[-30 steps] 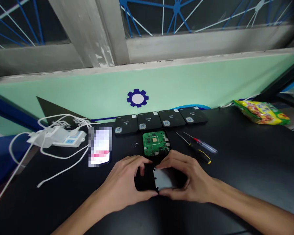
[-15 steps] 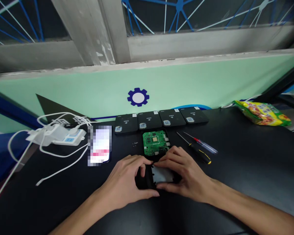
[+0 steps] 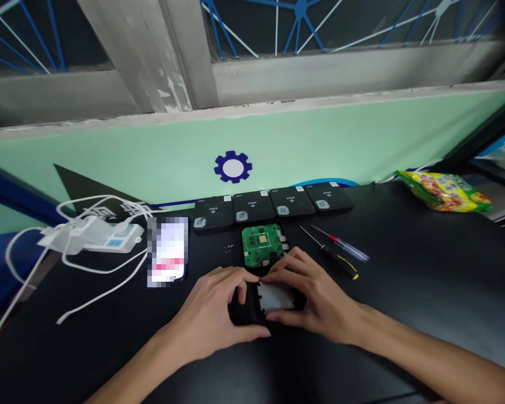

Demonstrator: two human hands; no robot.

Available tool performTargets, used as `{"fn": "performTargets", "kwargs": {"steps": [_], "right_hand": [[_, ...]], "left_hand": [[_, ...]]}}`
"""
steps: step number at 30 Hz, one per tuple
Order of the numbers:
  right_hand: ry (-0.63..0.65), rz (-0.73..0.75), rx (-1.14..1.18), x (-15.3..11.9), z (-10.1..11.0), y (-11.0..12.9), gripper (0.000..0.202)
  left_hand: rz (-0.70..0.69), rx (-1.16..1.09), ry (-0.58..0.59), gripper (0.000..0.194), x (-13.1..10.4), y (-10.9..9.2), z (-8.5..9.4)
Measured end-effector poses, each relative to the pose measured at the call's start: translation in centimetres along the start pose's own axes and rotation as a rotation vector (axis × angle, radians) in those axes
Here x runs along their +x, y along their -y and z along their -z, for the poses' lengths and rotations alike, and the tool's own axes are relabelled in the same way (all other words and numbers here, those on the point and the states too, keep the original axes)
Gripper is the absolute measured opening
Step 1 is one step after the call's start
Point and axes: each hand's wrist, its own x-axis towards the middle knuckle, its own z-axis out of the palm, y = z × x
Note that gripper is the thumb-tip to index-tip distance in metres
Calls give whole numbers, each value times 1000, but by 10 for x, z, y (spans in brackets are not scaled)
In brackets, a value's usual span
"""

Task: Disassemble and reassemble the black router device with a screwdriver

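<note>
Between my hands on the dark table lies a black casing (image 3: pixel 244 312), partly covered by my fingers. A grey metal plate (image 3: pixel 276 297) with small dark notches along its edge sits at the casing's right part. My left hand (image 3: pixel 216 314) curves round the casing's left side, thumb at the near edge and fingers at the far edge. My right hand (image 3: pixel 320 297) grips the plate's right part, thumb near and fingers far. Just beyond them, a green circuit board (image 3: pixel 261 245) rests in an open black case.
Several black boxes (image 3: pixel 252 207) stand in a row by the wall. Two screwdrivers (image 3: pixel 339 260) lie on the right, a yellow-green snack bag (image 3: pixel 450 192) farther back. A phone (image 3: pixel 167 249), a white power strip (image 3: pixel 128 238) with cables and tiny screws (image 3: pixel 229 247) are on the left.
The whole view has shifted slightly, so the scene sits a little further left. Both hands keep their hold on the casing and plate, with hardly any movement.
</note>
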Motion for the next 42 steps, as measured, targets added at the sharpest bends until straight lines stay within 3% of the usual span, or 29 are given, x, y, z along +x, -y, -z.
{"fn": "performTargets", "kwargs": {"steps": [42], "right_hand": [[-27, 1, 49, -2, -3, -1, 43]], "left_hand": [[-15, -3, 0, 65, -1, 1, 0]]}}
